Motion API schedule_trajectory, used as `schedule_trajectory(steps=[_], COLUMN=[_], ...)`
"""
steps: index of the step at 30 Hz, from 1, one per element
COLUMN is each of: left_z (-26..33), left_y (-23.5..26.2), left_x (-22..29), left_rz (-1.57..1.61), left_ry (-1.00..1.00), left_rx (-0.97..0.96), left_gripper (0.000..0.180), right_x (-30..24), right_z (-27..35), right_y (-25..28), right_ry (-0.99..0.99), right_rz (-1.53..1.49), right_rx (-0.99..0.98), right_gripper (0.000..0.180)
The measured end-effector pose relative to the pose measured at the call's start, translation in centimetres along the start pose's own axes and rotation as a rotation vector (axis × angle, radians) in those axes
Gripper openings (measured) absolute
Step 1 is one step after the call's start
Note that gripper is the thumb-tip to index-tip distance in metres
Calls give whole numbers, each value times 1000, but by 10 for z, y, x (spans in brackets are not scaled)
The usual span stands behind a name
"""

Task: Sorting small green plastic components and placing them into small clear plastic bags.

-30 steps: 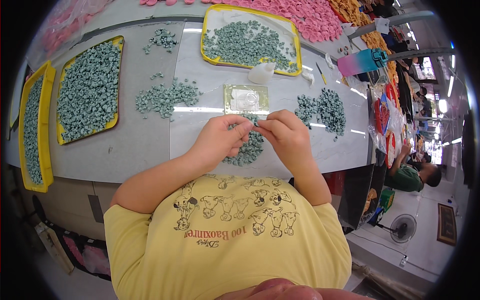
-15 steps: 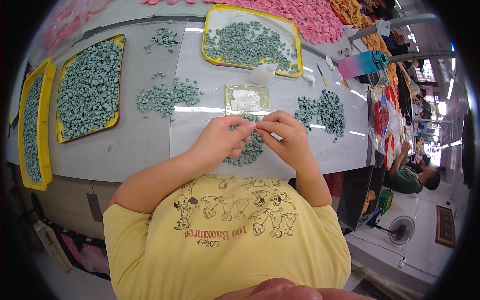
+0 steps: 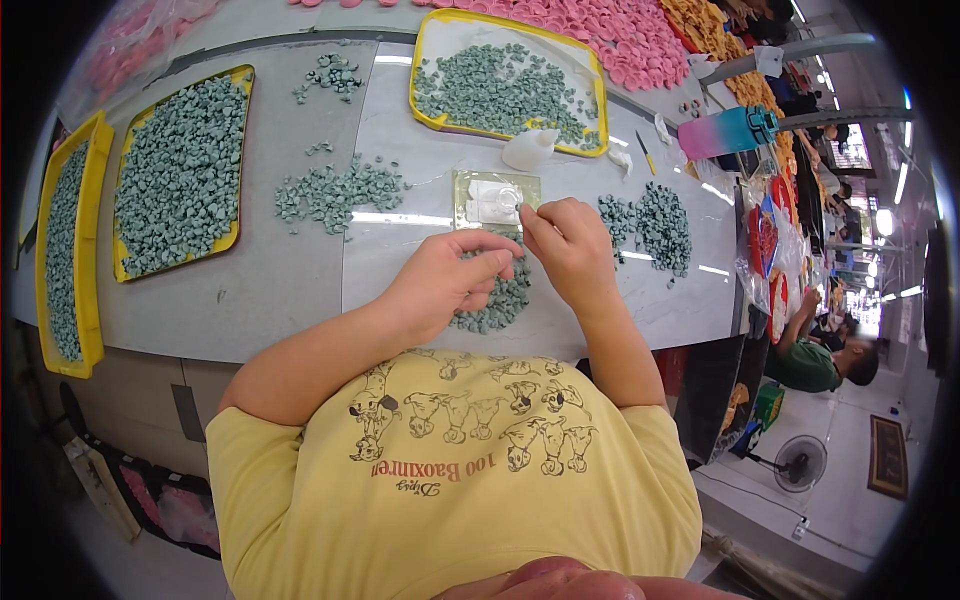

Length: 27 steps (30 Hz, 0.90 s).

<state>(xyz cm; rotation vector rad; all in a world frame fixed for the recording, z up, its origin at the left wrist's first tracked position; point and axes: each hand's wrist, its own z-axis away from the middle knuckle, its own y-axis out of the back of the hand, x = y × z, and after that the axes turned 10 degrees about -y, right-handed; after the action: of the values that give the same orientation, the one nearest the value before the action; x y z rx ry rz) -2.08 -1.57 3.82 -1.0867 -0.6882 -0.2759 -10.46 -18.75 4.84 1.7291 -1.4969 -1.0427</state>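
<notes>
My left hand (image 3: 450, 278) is curled, its thumb and forefinger close together above a pile of small grey-green pieces (image 3: 497, 305). Whatever lies between those fingertips is too small to make out. My right hand (image 3: 570, 250) pinches with thumb and forefinger at the right edge of a flat, clear-and-yellowish plate (image 3: 463, 190) that bears a white patch (image 3: 492, 202). Anything in that pinch is hidden. Just beyond the plate, a white squeeze bottle (image 3: 529, 149) lies tilted against the rim of a yellow tray (image 3: 430, 122) of green pieces.
More loose green pieces lie in heaps to the left (image 3: 340, 195) and right (image 3: 662, 225). Two yellow-rimmed trays (image 3: 240, 170) (image 3: 93, 250) of them stand far left. A yellow-handled knife (image 3: 649, 160) and a pink-and-blue bottle (image 3: 722, 131) are at the right; pink pieces (image 3: 640, 50) lie behind.
My hands were together, fingertips meeting; now they are apart. My right hand has moved forward to the plate's edge. My left hand has hardly moved.
</notes>
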Motion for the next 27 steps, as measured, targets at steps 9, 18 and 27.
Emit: schedule_trajectory(steps=[9, 18, 27], left_z=[4, 5, 10], left_y=[6, 6, 1], left_x=[2, 2, 9], left_rz=[-21, 38, 29], left_ry=[-25, -29, 0], left_rx=[26, 49, 36], left_gripper=[18, 14, 27], right_x=[-9, -18, -33], right_z=[-10, 0, 5], right_y=[-2, -5, 8], right_ry=[114, -366, -985], right_rz=[127, -440, -1251], right_rx=[-60, 40, -139], right_gripper=[24, 10, 5])
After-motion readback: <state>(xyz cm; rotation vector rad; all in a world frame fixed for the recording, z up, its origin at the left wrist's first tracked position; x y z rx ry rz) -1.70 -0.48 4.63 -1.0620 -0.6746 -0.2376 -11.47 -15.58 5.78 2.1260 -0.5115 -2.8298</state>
